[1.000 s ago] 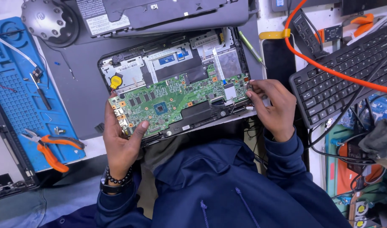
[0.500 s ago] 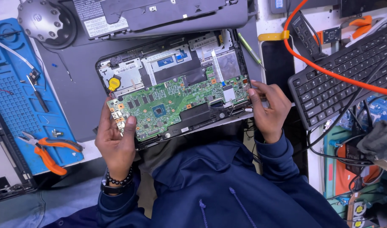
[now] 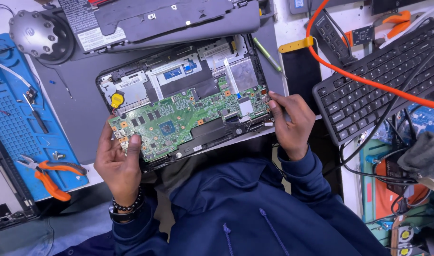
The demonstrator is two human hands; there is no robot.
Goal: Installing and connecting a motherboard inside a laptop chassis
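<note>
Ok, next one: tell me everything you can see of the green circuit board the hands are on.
The green circuit board is a long, flat board studded with small chips, orange-ringed screw holes and a blue-topped chip near its middle. It lies slanted in the opened laptop base, its left end nearer the person. The left hand grips its left end, thumb on top; the right hand pinches its right end. A yellow coin cell sits just beyond its upper left edge.

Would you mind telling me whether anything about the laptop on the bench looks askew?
The green circuit board sits tilted in the open laptop base, held by the left hand and right hand.
</note>
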